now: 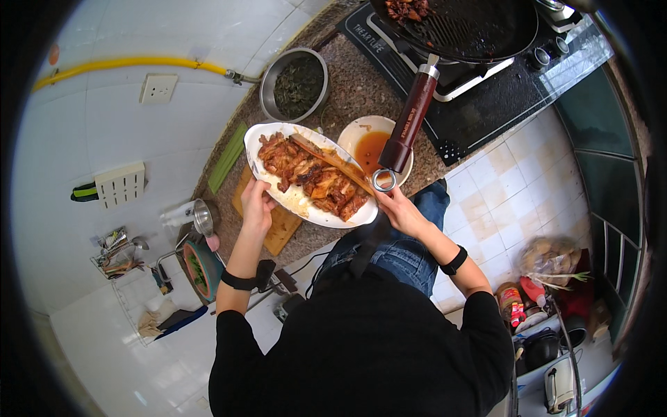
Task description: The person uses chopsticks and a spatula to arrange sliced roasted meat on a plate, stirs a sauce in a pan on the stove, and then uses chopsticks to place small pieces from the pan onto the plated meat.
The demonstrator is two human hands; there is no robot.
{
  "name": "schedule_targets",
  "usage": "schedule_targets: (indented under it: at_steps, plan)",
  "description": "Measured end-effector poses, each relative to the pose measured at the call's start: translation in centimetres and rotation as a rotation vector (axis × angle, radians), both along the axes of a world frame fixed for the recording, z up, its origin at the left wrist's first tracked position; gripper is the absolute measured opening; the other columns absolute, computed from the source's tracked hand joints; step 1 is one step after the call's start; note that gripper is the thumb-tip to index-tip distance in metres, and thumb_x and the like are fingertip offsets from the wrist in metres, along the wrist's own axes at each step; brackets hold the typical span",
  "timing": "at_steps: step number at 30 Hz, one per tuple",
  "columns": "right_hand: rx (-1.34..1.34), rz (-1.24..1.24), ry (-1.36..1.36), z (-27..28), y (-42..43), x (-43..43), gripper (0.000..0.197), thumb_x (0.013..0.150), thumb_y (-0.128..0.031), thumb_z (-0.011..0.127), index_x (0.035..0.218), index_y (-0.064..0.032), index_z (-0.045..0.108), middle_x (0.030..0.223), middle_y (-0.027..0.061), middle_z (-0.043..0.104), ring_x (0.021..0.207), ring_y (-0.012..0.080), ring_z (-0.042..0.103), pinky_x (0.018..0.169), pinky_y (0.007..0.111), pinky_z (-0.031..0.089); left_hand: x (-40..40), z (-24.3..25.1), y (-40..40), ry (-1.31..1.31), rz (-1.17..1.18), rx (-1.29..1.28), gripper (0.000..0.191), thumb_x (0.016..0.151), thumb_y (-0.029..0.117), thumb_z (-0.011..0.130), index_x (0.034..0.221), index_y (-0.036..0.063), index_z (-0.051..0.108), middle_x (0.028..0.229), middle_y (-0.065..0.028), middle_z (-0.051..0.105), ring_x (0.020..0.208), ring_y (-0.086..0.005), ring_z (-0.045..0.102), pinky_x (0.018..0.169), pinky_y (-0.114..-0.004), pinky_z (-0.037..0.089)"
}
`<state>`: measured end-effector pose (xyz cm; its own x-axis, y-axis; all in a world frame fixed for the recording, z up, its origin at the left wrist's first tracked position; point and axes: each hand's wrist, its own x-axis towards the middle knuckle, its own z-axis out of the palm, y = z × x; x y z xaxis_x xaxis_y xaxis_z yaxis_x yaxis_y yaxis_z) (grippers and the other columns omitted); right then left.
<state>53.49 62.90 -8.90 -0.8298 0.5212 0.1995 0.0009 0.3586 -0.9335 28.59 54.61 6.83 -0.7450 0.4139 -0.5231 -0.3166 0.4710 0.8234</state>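
A white oval dish (292, 204) of browned, sauced meat pieces (307, 174) is held over the counter between both hands. My left hand (256, 203) grips its left rim, thumb on top. My right hand (400, 208) holds the right end, its fingers partly hidden by the dish and the ring on the pan handle. A flat wooden utensil (328, 159), perhaps a spatula, lies across the meat, one end by my right thumb. Just beyond the dish sits a white bowl (350, 134) with brown liquid. The dark red pan handle (409, 117) passes over that bowl.
A black frying pan (484, 26) with some dark meat (407, 9) stands on the gas stove (448, 130). Beside the wall is a metal bowl (264, 99) of dark leaves in liquid. A wooden cutting board (279, 234) and green stalks (227, 159) lie at the left.
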Motion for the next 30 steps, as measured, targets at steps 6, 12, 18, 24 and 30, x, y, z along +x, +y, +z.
schedule_targets:
  at_steps: [6, 12, 18, 24, 30]
  plan:
    - [-0.005, -0.028, -0.028, 0.7, -0.3, 0.4, 0.041, 0.073, 0.002, 0.048, 0.113, -0.0021, 0.039, 0.097, 0.0144, 0.038, 0.079, 0.0285, 0.048, 0.068, 0.032, 0.043, -0.5, -0.5, -0.1, -0.010, -0.036, 0.001, 0.041, 0.069, 0.008, 0.042, 0.110, 0.0022, 0.041, 0.090, -0.0053, 0.051, 0.071, -0.0151, 0.054, 0.058, -0.027, 0.048]
    - [0.159, -0.060, -0.232, 4.4, 0.4, 1.2, 0.044, 0.071, 0.002, 0.049, 0.113, -0.0049, 0.040, 0.098, 0.0124, 0.040, 0.081, 0.0275, 0.049, 0.064, 0.032, 0.045, -1.1, -3.4, -2.4, -0.098, 0.029, 0.246, 0.042, 0.067, 0.008, 0.042, 0.109, 0.0019, 0.041, 0.094, -0.0049, 0.052, 0.077, -0.0139, 0.054, 0.058, -0.025, 0.048]
    - [0.539, -0.044, -0.397, 9.9, 4.0, 1.8, 0.054, 0.060, 0.001, 0.048, 0.113, -0.0079, 0.044, 0.095, 0.0114, 0.044, 0.080, 0.0249, 0.051, 0.061, 0.031, 0.047, 0.1, -10.7, -3.6, -0.379, 0.242, 0.614, 0.047, 0.065, 0.010, 0.046, 0.111, 0.0035, 0.039, 0.107, -0.0082, 0.048, 0.101, -0.0238, 0.045, 0.089, -0.037, 0.035]
    - [0.765, 0.106, -0.400, 13.0, 7.0, -1.4, 0.055, 0.060, 0.004, 0.048, 0.114, -0.0087, 0.045, 0.093, 0.0107, 0.045, 0.077, 0.0242, 0.051, 0.058, 0.032, 0.046, 2.2, -13.7, -4.8, -0.459, 0.489, 0.824, 0.046, 0.066, 0.007, 0.045, 0.112, 0.0035, 0.040, 0.106, -0.0069, 0.048, 0.098, -0.0213, 0.046, 0.085, -0.033, 0.037]
    - [0.738, 0.325, -0.291, 11.9, 12.6, -4.8, 0.057, 0.056, 0.006, 0.047, 0.112, -0.0053, 0.047, 0.092, 0.0097, 0.047, 0.079, 0.0238, 0.051, 0.061, 0.031, 0.046, 4.5, -13.3, -3.8, -0.305, 0.738, 0.820, 0.040, 0.066, 0.007, 0.044, 0.106, 0.0023, 0.043, 0.100, -0.0075, 0.051, 0.092, -0.0202, 0.051, 0.080, -0.032, 0.042]
